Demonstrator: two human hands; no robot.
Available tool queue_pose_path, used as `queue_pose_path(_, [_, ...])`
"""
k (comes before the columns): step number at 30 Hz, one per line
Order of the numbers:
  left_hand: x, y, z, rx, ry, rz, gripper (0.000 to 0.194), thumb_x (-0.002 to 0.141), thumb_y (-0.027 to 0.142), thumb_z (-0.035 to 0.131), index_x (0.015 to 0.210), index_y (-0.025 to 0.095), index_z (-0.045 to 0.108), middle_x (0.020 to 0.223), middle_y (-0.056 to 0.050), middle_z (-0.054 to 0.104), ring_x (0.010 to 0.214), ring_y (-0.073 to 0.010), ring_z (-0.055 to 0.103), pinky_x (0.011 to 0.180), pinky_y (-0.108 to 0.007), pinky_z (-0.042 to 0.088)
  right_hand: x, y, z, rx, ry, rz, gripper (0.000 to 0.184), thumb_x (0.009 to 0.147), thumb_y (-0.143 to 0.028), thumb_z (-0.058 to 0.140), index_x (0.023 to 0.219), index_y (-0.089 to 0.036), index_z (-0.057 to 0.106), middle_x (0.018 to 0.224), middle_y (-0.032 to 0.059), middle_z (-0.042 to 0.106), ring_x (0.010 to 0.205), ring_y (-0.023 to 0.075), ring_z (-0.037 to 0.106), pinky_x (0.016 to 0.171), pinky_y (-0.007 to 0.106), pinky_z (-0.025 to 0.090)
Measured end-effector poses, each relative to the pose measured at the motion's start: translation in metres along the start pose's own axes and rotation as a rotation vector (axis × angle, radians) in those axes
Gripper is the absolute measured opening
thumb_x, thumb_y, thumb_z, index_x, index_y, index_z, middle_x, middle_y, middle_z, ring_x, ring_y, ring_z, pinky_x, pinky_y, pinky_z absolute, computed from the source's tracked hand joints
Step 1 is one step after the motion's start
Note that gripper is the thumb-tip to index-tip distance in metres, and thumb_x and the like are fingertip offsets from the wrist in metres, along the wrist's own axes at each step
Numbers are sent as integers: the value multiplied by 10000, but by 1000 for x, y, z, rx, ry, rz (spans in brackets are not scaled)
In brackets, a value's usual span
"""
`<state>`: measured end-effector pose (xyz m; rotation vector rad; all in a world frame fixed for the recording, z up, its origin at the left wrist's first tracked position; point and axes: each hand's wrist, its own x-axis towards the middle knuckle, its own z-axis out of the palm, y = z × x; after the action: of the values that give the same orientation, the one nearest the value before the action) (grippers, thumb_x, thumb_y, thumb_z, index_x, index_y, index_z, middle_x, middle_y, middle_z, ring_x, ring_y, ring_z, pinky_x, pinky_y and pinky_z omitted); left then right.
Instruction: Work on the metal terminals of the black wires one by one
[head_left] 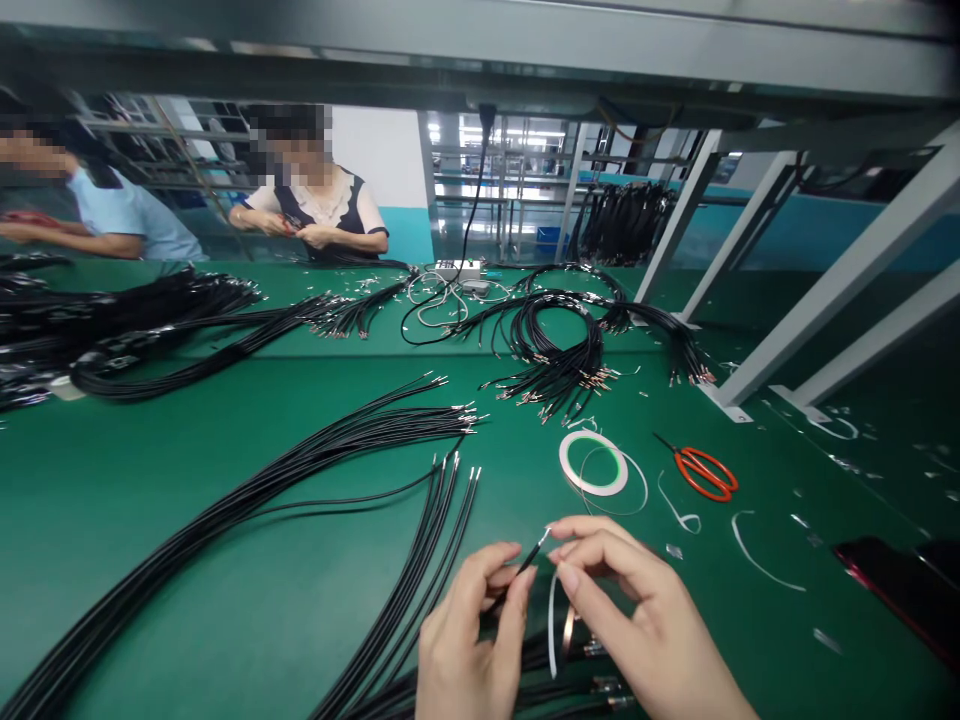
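My left hand (480, 625) is closed round a black cable (529, 558), whose bare silvery end points up and to the right. Thumb and finger of my right hand (619, 590) pinch a narrow white strip (553, 630) that hangs down beside the cable end. One right fingertip is at the cable's tip; whether it touches is hard to tell. A copper-coloured strip (568, 628) shows below the right fingers. Under my hands lie more black cables with silvery ends (604, 685), partly hidden. Just beyond is a white-and-green tape roll (593, 463).
Orange-handled scissors (705, 473) lie right of the roll, among curled white scraps (761, 555). Bundles of black cables (247, 490) cover the left, and coiled ones (559, 340) lie farther back. Grey metal legs (817, 290) stand at right. Two people work across the green table (187, 610).
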<state>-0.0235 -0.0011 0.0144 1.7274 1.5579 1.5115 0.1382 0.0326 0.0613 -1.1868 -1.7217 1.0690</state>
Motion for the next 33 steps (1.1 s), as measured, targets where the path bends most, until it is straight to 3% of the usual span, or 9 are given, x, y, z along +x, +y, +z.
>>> queue_pose_path(3, [2, 1, -2, 78, -32, 209, 289, 881, 72, 573, 1135, 209, 590, 920, -19, 716, 758, -122, 706, 693, -190, 579, 2, 0, 3, 217, -61, 197, 220, 888, -349, 590, 742, -186, 617, 1037, 89, 660, 834, 201, 684, 716, 290, 545])
queue_pose_path(7, [4, 1, -2, 141, -63, 323, 305, 874, 34, 575, 1144, 175, 603, 923, -44, 726, 753, -130, 699, 713, -205, 569, 5, -1, 5, 371, -96, 283, 257, 840, -382, 661, 700, -177, 591, 823, 45, 663, 739, 175, 649, 674, 271, 515])
queue_pose_path(21, [0, 2, 0, 217, -66, 337, 219, 896, 69, 568, 1080, 164, 641, 761, -28, 695, 634, -123, 646, 631, -211, 542, 9, 1, 2, 513, -123, 411, 178, 723, -215, 725, 630, -157, 584, 832, 29, 652, 673, 145, 662, 658, 270, 505])
queue_pose_path(33, [-3, -2, -1, 222, -145, 369, 425, 876, -26, 505, 1237, 169, 617, 722, -24, 627, 625, -110, 592, 586, -191, 508, 9, 3, 1, 562, -139, 402, 142, 708, -153, 685, 623, -161, 572, 806, 19, 650, 666, 141, 659, 666, 275, 517])
